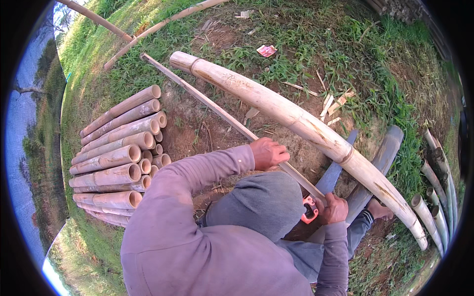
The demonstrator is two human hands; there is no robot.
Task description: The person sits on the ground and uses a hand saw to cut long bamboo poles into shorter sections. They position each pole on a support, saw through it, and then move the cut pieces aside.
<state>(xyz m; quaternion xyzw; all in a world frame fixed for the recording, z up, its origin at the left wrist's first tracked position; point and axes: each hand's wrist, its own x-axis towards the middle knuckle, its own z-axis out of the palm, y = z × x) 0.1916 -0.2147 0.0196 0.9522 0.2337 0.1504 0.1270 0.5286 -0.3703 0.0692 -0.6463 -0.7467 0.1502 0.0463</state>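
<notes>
Both my hands hold a long, narrow wooden strip (212,105) that slants from the far left to beside my knee. My left hand (269,154) is closed round it partway along, and my right hand (334,209) is closed on its near end. Beyond the strip lies a long, thick bamboo pole (276,106), slightly apart from it and slanting the same way. A hand saw with a grey blade (330,176) and an orange-and-black handle (310,209) sits by my right hand. Part of the blade passes under the pole.
Cut bamboo lengths (111,175) are stacked at the left. A thick grey log (382,155) lies under the pole at the right, near my bare foot (380,209). More bamboo poles (428,219) lie at the far right. Wood scraps (340,101) and a red-and-white wrapper (266,51) litter the grass.
</notes>
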